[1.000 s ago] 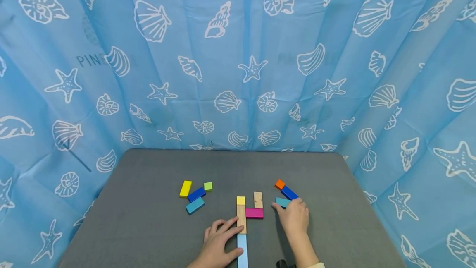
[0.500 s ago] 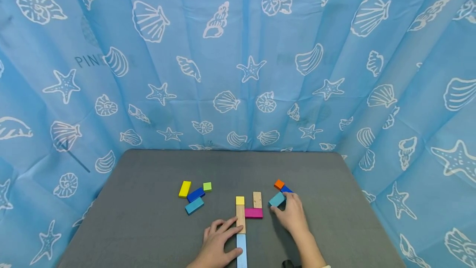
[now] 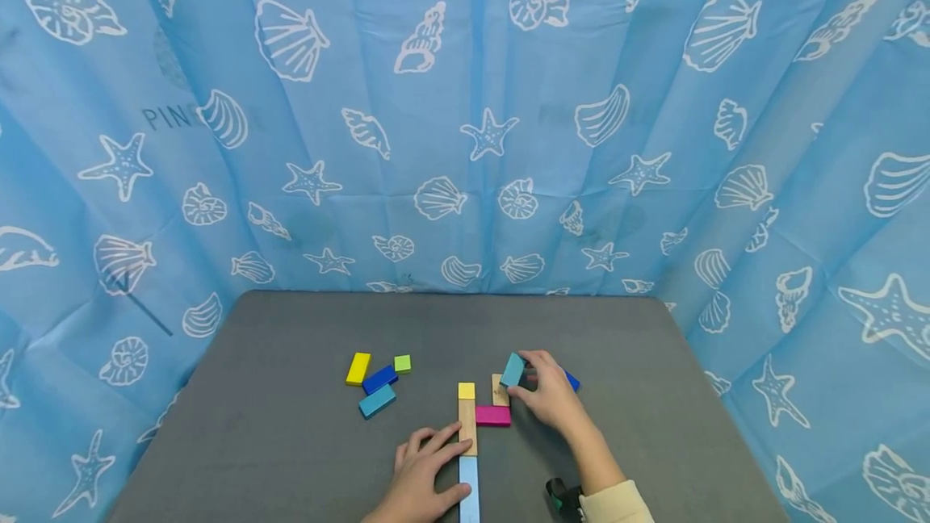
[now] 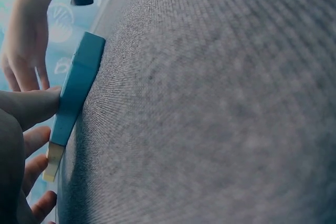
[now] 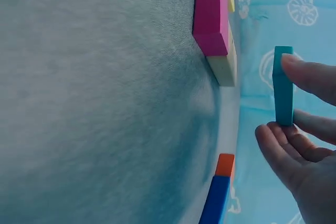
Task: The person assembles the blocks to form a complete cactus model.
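My right hand (image 3: 554,395) pinches a teal block (image 3: 512,370) between thumb and fingers. The right wrist view shows the teal block (image 5: 283,87) raised off the table. In the head view it overlaps a short natural wood block (image 3: 498,390) that touches a magenta block (image 3: 493,416). My left hand (image 3: 425,474) rests with spread fingers along a column: a light blue block (image 3: 469,491) nearest me, a long wood block (image 3: 467,426), and a yellow cube (image 3: 467,391) at the far end. The magenta block meets the long wood block's right side.
To the left lie a yellow block (image 3: 358,369), a dark blue block (image 3: 380,379), a teal block (image 3: 377,402) and a green cube (image 3: 403,363). Behind my right hand is a blue block (image 3: 571,380); beside it sits an orange cube (image 5: 226,165). A shell-patterned curtain (image 3: 465,103) surrounds the grey table (image 3: 291,442).
My right hand has gripped the teal block on the right, lifted it and carried it left toward the short wood block. My left hand stays on the column.
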Demonstrator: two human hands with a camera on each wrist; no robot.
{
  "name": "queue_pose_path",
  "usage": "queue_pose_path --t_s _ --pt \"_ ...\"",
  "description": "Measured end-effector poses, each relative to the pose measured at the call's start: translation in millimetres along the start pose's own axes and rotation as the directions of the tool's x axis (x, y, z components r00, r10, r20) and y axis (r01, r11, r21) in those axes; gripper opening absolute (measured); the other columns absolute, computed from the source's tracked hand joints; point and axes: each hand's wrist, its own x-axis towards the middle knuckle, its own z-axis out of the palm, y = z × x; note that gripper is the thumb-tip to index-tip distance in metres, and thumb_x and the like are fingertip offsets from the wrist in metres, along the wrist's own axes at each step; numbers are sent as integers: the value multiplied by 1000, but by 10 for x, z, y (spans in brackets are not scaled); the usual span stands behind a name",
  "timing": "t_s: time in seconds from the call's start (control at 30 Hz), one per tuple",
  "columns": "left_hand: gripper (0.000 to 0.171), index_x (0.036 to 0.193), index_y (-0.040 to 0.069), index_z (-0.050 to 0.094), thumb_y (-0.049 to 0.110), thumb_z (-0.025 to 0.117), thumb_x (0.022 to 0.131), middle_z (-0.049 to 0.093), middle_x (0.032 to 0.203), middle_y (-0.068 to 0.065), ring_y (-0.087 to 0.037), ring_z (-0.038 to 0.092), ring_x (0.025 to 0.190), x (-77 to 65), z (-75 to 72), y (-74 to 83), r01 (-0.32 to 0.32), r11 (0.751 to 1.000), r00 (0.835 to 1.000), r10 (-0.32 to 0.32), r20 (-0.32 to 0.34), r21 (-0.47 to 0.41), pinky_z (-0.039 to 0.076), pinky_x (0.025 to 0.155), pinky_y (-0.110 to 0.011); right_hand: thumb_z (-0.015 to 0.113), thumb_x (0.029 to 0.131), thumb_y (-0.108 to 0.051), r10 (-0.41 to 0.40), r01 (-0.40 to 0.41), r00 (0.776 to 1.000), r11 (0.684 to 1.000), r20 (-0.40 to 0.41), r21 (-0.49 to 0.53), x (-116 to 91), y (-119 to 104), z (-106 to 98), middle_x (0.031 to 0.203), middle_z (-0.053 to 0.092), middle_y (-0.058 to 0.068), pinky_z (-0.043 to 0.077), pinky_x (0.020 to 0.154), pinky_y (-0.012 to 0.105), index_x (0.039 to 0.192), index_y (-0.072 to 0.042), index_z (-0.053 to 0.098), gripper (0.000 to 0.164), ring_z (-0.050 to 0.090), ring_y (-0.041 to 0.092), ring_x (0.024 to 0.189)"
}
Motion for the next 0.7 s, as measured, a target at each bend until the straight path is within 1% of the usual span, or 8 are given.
queue_pose_path --t_s 0.1,0.23,0.43,0.6,0.7 --pt "57 141 42 57 64 65 89 43 157 8 -34 36 127 11 -1 -20 6 1000 1000 -6 9 -2 31 93 -66 83 84 -11 -15 15 999 1000 34 -5 103 -8 31 133 56 17 58 88 45 140 0 55 64 68 35 107" --pt "57 141 43 57 65 65 88 42 157 10 -33 36 128 26 15 -41 16 1000 1000 -16 17 -13 31 95 -68 80 86 -9 -3 4 997 1000 77 -6 208 14 66 137 54 17 57 90 45 143 0 53 63 67 35 111" --pt "57 141 43 57 65 64 89 42 157 11 -34 36 128 14 25 -48 -2 1000 1000 2 2 -19 31 95 -68 78 88 -7 -7 9 994 1000 110 -12 382 80 90 138 53 17 56 91 46 144 0 52 62 66 37 113" --pt "57 140 43 57 64 65 89 43 157 10 -34 37 127 22 22 -46 -7 1000 1000 7 -7 -12 31 94 -68 77 89 -10 18 -14 990 1000 143 -26 521 129 120 141 53 17 55 92 47 145 -3 52 62 66 35 114" --pt "57 141 42 57 64 65 88 43 157 9 -34 36 127 24 22 -44 -3 1000 1000 3 0 -9 31 94 -67 76 91 -11 34 -28 986 999 164 -38 576 158 146 143 51 17 55 94 47 146 -3 51 61 64 35 117"
